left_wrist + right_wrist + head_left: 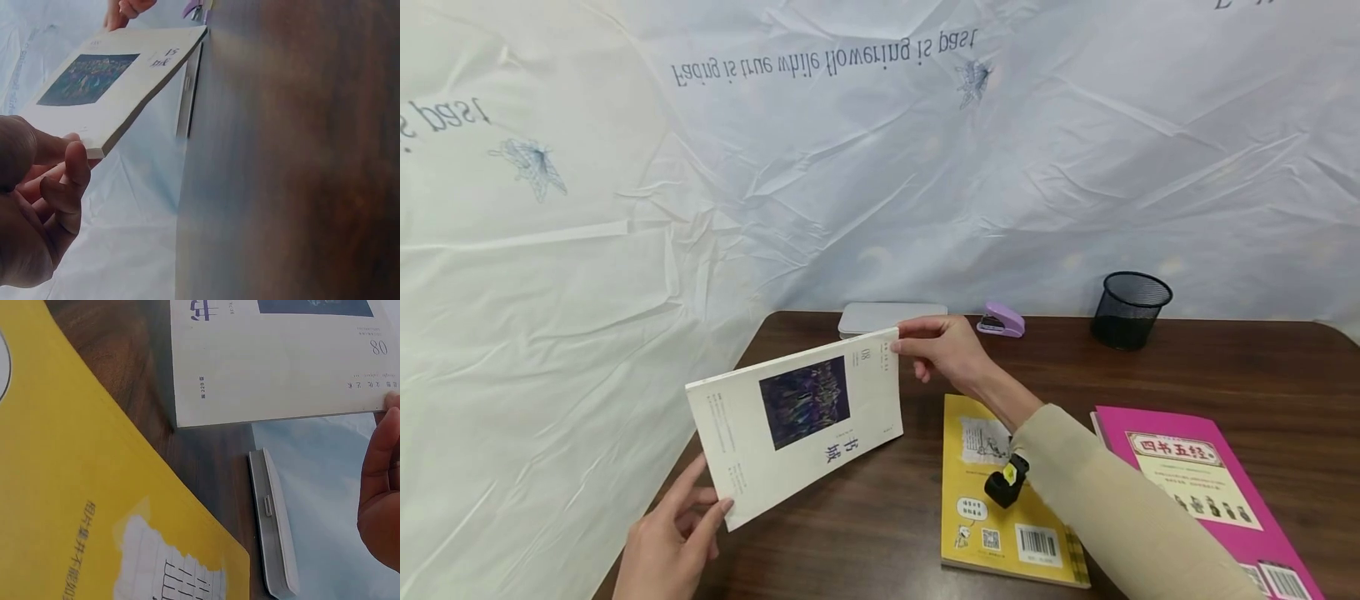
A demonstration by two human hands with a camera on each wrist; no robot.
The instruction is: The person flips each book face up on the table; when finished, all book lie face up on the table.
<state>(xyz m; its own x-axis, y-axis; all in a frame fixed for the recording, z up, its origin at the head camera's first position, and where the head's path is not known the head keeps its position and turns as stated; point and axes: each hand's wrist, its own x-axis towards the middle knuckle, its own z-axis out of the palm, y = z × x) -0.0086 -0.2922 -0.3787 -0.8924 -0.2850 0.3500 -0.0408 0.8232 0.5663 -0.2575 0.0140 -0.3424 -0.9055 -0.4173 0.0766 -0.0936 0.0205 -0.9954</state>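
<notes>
A white paperback book (876, 392) with a dark square picture on its cover is held up over the left part of the table, tilted, cover towards me. My left hand (662, 537) pinches its lower left corner between thumb and fingers. At the upper right corner, the thumb and fingers of my right hand (955, 354) grip the edge. In the left wrist view, the book (144, 44) slants away from the left hand (53, 200). The right wrist view has the book's end (269, 381) close above a white flat case (278, 525).
A yellow book (962, 483) lies under my right forearm, with a pink book (1187, 425) to its right. Along the table's back edge are the white case (887, 315), a purple stapler (1002, 320) and a black mesh pen holder (1127, 312). White sheeting (880, 192) hangs behind and left.
</notes>
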